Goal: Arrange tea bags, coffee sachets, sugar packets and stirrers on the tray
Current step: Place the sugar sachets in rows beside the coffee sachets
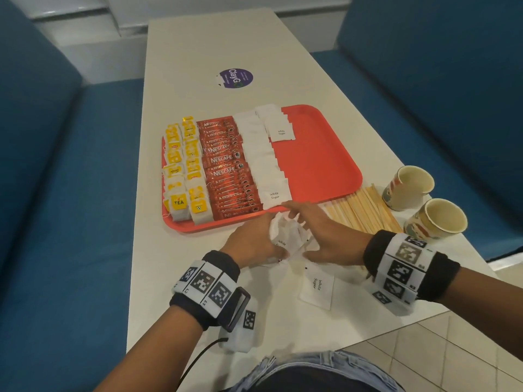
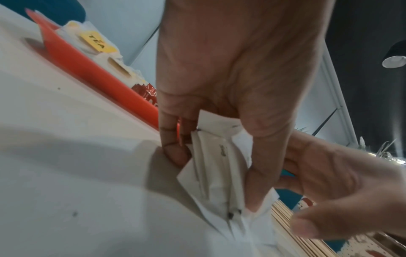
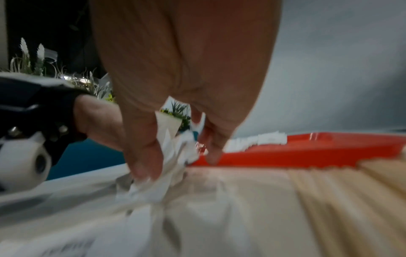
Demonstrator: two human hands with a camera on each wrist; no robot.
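Several sugar packets (image 1: 285, 236) within both hands' grip, beside tray (image 1: 325, 162)

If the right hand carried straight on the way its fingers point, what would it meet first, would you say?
Probably the near rim of the red tray, beside the sugar packets; the right hand already grips a bundle of packets.

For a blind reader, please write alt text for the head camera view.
Two hands, left hand and right hand, gather white sugar packets on a table before a red tray of tea bags, coffee sachets and sugar.
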